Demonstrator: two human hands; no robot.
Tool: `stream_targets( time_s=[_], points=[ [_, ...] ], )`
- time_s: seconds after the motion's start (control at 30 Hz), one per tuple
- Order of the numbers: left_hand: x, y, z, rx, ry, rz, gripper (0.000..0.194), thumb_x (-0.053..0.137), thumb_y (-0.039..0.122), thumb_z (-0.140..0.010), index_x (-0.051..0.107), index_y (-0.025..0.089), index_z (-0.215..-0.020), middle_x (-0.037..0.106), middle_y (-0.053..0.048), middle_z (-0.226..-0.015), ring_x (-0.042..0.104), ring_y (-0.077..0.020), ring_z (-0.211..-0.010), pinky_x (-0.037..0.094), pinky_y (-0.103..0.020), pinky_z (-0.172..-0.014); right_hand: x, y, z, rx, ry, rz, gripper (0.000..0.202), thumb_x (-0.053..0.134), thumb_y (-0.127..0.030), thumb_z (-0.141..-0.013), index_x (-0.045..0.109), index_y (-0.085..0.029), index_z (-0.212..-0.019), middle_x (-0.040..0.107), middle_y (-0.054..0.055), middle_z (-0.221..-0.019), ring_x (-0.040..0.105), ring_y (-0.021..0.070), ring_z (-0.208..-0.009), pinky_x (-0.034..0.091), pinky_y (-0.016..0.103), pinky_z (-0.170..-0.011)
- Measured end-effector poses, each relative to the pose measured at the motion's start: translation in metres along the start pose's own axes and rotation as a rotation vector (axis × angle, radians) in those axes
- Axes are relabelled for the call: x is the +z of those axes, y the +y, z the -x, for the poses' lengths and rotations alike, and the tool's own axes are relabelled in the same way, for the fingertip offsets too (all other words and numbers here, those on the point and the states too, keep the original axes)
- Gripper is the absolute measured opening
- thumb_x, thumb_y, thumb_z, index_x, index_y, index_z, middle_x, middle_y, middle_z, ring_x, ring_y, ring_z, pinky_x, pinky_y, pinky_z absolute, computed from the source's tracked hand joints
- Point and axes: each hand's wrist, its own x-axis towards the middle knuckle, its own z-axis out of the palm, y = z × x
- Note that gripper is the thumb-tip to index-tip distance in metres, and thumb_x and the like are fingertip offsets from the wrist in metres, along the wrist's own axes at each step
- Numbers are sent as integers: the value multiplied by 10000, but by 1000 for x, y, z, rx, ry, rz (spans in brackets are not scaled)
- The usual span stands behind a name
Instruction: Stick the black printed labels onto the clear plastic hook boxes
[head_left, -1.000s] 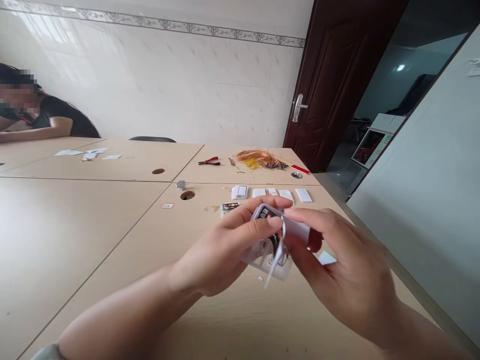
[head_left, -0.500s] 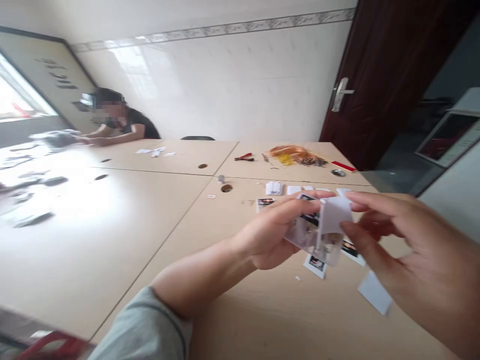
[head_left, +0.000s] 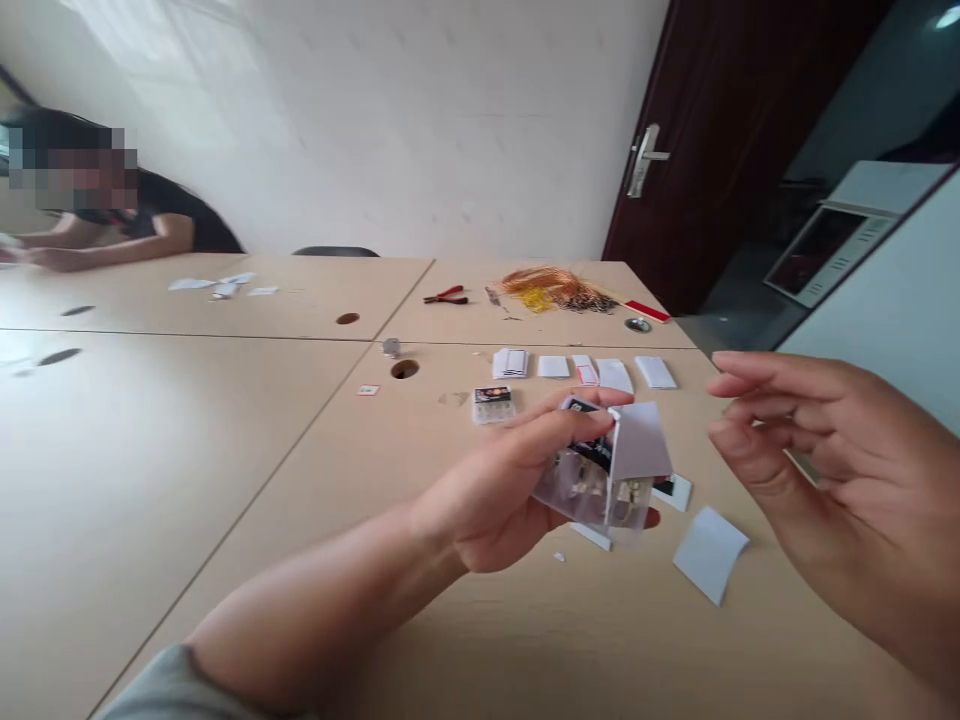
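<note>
My left hand (head_left: 517, 470) grips a clear plastic case (head_left: 581, 490) that has a dark printed label and small metallic parts inside. A white card (head_left: 641, 440) stands at the case's right half, its lower edge by the clear plastic. To the right, my right hand (head_left: 817, 460) is raised apart from the case, fingers spread and holding nothing. Beneath and beside the case lie a loose white card (head_left: 711, 555) and a partly hidden printed card (head_left: 675, 490). Another clear case with a printed label (head_left: 493, 404) rests on the table beyond my left hand.
Stacks of white cards (head_left: 511, 363) line the table (head_left: 300, 500) ahead. Farther back are red-handled pliers (head_left: 447, 296), copper-coloured wires (head_left: 544, 283) and a red strip (head_left: 646, 311). A small grey object (head_left: 391, 347) sits near a table hole. A person (head_left: 180, 220) leans at the far left.
My right hand has let go of the white card and moved off to the right. The view has turned right, showing more of the card stacks. My left hand still holds the case.
</note>
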Motion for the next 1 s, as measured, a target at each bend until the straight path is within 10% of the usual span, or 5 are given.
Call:
stream_targets(
  time_s=[0.37, 0.67, 1.0],
  points=[
    [-39, -30, -3, -298, 120, -223, 246, 673, 338, -891, 624, 226, -1104, 707, -47, -924, 697, -183, -797, 480, -263, -710, 19, 45, 37, 406, -366, -319, 432, 458, -581, -1017, 647, -254, -1228, 750, 87, -1042, 732, 168, -761, 637, 266, -595],
    [-59, -12, -6, -174, 235, -209, 212, 702, 315, -881, 641, 249, -1073, 710, -25, -982, 670, -187, -848, 515, -308, -747, 40, 66, 65, 142, -624, -173, 281, 655, -408, -955, 696, -361, -1228, 661, 55, -1352, 535, 292, -1366, 478, 555, -1112],
    [-55, -25, -6, -257, 228, -336, 210, 707, 323, -839, 630, 220, -1006, 684, -24, -847, 655, -178, -726, 477, -302, -676, 45, 62, 67, -53, -853, -25, 264, 583, -491, -979, 735, -318, -1110, 652, 71, -1397, 456, 381, -1437, 469, 688, -1074]
  ],
)
